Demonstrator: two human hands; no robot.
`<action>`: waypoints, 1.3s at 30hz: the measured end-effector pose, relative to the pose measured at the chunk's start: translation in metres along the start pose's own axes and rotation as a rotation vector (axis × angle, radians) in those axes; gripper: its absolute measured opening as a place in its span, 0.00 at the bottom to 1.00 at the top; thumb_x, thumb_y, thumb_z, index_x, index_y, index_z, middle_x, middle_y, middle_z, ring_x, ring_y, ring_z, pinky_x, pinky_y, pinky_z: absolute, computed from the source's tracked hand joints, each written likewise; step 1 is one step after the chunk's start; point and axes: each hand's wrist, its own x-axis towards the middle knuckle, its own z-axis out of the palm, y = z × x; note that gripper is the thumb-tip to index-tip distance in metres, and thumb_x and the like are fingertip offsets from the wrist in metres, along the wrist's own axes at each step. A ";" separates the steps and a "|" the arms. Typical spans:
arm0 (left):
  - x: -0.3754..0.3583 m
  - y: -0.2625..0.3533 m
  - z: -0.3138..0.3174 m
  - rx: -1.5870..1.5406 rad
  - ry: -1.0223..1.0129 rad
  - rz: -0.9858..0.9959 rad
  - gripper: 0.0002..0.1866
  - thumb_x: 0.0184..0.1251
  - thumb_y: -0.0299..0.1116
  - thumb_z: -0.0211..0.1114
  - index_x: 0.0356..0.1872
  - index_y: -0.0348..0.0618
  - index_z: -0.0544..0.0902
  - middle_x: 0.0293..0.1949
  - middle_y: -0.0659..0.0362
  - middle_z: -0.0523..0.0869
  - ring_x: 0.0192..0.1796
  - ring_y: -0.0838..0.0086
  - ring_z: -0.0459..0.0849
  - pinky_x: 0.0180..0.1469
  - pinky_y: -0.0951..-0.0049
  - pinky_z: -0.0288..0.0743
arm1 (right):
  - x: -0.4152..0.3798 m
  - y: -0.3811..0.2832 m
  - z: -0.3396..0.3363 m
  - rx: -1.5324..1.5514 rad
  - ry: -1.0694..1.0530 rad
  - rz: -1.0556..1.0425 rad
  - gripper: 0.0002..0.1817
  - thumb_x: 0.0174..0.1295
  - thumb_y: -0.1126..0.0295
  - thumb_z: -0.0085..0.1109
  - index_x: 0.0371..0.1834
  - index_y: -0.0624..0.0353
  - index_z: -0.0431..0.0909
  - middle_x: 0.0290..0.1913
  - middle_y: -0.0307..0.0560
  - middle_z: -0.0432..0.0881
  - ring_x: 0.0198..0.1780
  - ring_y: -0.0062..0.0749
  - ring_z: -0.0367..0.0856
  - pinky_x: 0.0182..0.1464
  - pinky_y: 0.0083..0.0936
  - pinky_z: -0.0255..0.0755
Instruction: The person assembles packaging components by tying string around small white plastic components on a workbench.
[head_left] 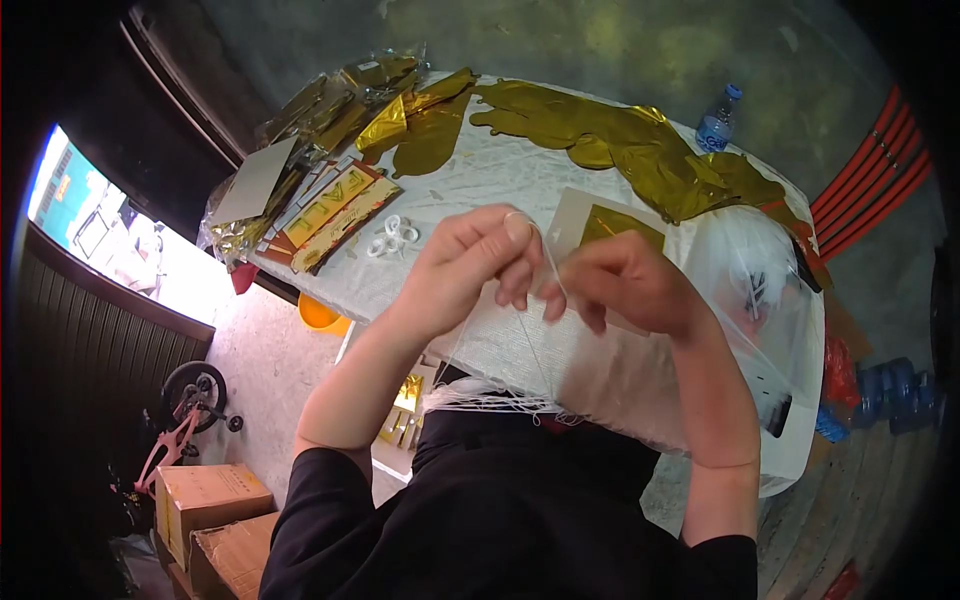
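The white string (pixel 540 340) runs in a thin, near-vertical line from your pinched fingertips down to the loose bundle of strands (pixel 490 402) lying at the near edge of the desk (pixel 520 180), just in front of your body. Your left hand (pixel 465 265) and right hand (pixel 625 280) meet above the desk with fingertips touching, both closed in a fine pinch on the string's upper end, so neither hand is nearer than the other. A flat gold foil packet (pixel 610 225) lies directly behind your right hand.
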 end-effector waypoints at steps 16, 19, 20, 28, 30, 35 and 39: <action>0.006 -0.004 0.020 0.119 -0.112 -0.142 0.17 0.69 0.38 0.44 0.26 0.36 0.71 0.17 0.59 0.73 0.21 0.77 0.73 0.29 0.77 0.71 | -0.004 -0.012 -0.002 0.364 0.306 -0.379 0.17 0.65 0.61 0.44 0.37 0.64 0.78 0.30 0.42 0.79 0.19 0.15 0.67 0.23 0.12 0.62; 0.005 0.012 0.018 0.067 -0.031 -0.035 0.16 0.69 0.37 0.45 0.24 0.37 0.70 0.17 0.59 0.72 0.21 0.77 0.72 0.25 0.78 0.68 | 0.002 0.004 -0.007 -0.300 0.365 -0.248 0.20 0.64 0.58 0.45 0.37 0.67 0.78 0.34 0.47 0.81 0.18 0.18 0.71 0.24 0.12 0.64; 0.008 0.013 0.009 0.066 -0.028 -0.037 0.16 0.69 0.37 0.45 0.24 0.37 0.70 0.17 0.59 0.72 0.21 0.77 0.72 0.25 0.78 0.68 | -0.002 -0.001 -0.009 -0.297 0.362 -0.246 0.20 0.64 0.58 0.45 0.37 0.67 0.78 0.34 0.47 0.81 0.18 0.18 0.71 0.24 0.12 0.64; 0.005 0.007 0.012 0.200 -0.091 -0.158 0.15 0.69 0.38 0.47 0.30 0.37 0.73 0.18 0.65 0.70 0.21 0.85 0.66 0.25 0.83 0.64 | 0.001 -0.007 0.002 0.060 0.444 -0.424 0.20 0.64 0.59 0.46 0.45 0.68 0.74 0.39 0.50 0.80 0.23 0.16 0.72 0.24 0.14 0.65; 0.009 0.018 0.006 -0.036 -0.065 0.019 0.14 0.68 0.38 0.48 0.29 0.38 0.74 0.19 0.66 0.70 0.22 0.85 0.68 0.25 0.83 0.64 | -0.003 -0.002 -0.006 -0.153 0.130 -0.184 0.19 0.64 0.61 0.45 0.50 0.66 0.71 0.37 0.49 0.80 0.22 0.16 0.71 0.25 0.15 0.65; 0.009 0.006 0.009 0.232 -0.015 -0.107 0.15 0.69 0.36 0.46 0.29 0.35 0.73 0.19 0.65 0.70 0.21 0.85 0.67 0.26 0.83 0.65 | -0.007 -0.009 0.003 0.339 0.050 -0.557 0.17 0.65 0.64 0.44 0.50 0.65 0.71 0.32 0.44 0.79 0.19 0.16 0.70 0.24 0.16 0.65; 0.006 0.018 0.010 0.019 -0.092 0.054 0.14 0.69 0.35 0.45 0.30 0.36 0.73 0.18 0.66 0.68 0.21 0.85 0.66 0.26 0.83 0.64 | -0.004 -0.007 -0.005 -0.122 0.261 -0.229 0.16 0.63 0.64 0.46 0.44 0.65 0.75 0.32 0.47 0.80 0.20 0.18 0.72 0.25 0.14 0.67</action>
